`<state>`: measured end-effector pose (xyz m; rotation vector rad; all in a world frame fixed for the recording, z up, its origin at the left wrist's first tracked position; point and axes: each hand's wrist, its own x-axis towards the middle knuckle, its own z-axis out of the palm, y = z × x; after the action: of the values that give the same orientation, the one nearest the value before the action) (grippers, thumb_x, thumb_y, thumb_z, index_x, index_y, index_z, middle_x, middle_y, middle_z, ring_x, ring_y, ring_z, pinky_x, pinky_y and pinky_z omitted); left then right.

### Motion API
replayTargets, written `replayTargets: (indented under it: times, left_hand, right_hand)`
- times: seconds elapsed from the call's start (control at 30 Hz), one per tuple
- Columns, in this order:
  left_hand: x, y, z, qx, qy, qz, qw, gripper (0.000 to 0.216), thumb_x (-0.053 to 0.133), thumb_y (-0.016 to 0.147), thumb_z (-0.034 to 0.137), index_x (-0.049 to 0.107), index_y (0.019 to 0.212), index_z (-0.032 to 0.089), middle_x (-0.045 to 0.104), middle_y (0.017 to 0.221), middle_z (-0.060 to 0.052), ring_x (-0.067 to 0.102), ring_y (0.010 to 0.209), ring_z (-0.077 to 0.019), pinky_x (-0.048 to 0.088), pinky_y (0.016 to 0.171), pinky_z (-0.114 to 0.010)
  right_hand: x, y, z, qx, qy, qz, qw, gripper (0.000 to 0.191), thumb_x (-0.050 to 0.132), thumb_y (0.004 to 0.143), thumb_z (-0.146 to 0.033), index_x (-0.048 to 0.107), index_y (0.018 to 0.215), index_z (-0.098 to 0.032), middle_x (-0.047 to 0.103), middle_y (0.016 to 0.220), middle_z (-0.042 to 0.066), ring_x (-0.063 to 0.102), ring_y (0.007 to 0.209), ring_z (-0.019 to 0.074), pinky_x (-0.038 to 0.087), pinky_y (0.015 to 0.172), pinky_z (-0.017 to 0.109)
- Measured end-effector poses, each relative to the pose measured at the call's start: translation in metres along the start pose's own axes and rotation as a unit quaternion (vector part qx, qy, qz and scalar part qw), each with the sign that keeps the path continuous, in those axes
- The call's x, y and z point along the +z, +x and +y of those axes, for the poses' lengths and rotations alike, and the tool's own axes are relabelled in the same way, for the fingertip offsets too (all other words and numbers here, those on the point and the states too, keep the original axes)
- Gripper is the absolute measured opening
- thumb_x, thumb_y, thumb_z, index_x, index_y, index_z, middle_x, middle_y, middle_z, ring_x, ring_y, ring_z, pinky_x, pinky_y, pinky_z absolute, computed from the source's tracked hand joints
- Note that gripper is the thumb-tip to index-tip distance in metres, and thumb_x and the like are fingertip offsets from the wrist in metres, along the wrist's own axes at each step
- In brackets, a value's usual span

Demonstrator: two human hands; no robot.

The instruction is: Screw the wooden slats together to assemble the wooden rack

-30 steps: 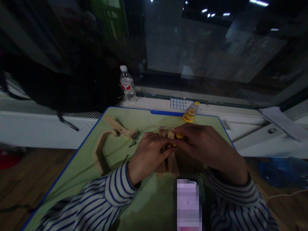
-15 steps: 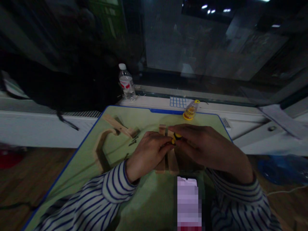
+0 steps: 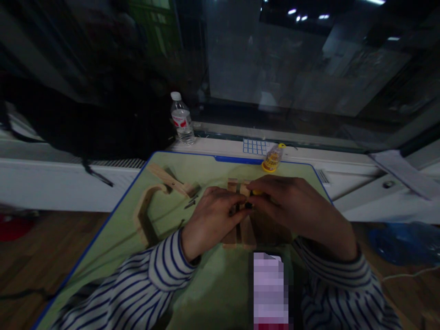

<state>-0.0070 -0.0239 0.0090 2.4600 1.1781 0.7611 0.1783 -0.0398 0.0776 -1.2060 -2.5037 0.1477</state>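
1. Right hand: I see thumb and fingers closed in a pinch on a yellow-and-black handle, just above two wooden bars.
2. Left hand: fingertips bent in around its dark lower end; I cannot tell whether they grip.
3. Handle: I judge it light, rigid; grasp the yellow section.
4. Bars: side by side on the table, likely stiff; steady them by their outer edges.

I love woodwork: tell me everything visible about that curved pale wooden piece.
The curved pale wooden piece lies on the blue-edged green tabletop, left of the left hand. It looks like bare wood: a bent bar with a hooked far end, inner side shadowed. No hand touches it. Whether its hook touches the straight wooden bar beside it, I can't tell.
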Motion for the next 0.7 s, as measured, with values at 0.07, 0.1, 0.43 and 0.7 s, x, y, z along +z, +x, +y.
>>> replayTargets:
  times: [0.07,0.1,0.43,0.7]
  left_hand:
    - [0.0007,-0.0002,0.0001,0.005,0.005,0.008,1.000,0.017,0.065,0.083,0.034,0.070,0.095,0.022,0.072,0.087,-0.001,0.064,0.083,-0.0199,0.043,0.081,-0.038]
    - [0.0011,-0.0002,0.0001,0.008,0.007,0.013,1.000,0.017,0.065,0.083,0.034,0.070,0.094,0.022,0.073,0.086,-0.001,0.064,0.082,-0.0199,0.043,0.081,-0.038]
    - [0.0005,0.0010,-0.0006,0.015,0.007,0.012,1.000,0.012,0.061,0.086,0.027,0.072,0.088,0.021,0.073,0.080,0.000,0.064,0.078,-0.0172,0.044,0.078,-0.032]
    - [-0.0026,0.0035,-0.0039,0.027,-0.019,-0.017,0.999,0.014,0.057,0.088,0.022,0.070,0.087,0.020,0.071,0.078,0.000,0.064,0.075,-0.0160,0.045,0.071,-0.028]
  right_hand:
    - [-0.0001,0.0005,-0.0005,0.009,-0.009,0.003,1.000,0.030,0.048,0.093,-0.037,0.063,0.112,-0.019,0.072,0.101,0.005,0.068,0.089,0.0208,0.051,0.075,0.034]
    - [0.0000,0.0008,-0.0007,0.013,-0.014,0.002,1.000,0.031,0.048,0.093,-0.039,0.063,0.111,-0.019,0.072,0.100,0.005,0.068,0.087,0.0208,0.051,0.074,0.034]
    - [0.0008,0.0013,-0.0029,0.019,-0.007,-0.006,1.000,0.031,0.049,0.092,-0.041,0.061,0.113,-0.020,0.070,0.109,0.005,0.066,0.097,0.0216,0.051,0.080,0.035]
    - [0.0039,-0.0020,0.0000,-0.008,0.026,-0.042,0.999,0.037,0.049,0.090,-0.022,0.052,0.127,-0.019,0.061,0.129,0.005,0.061,0.109,0.0205,0.049,0.090,0.035]
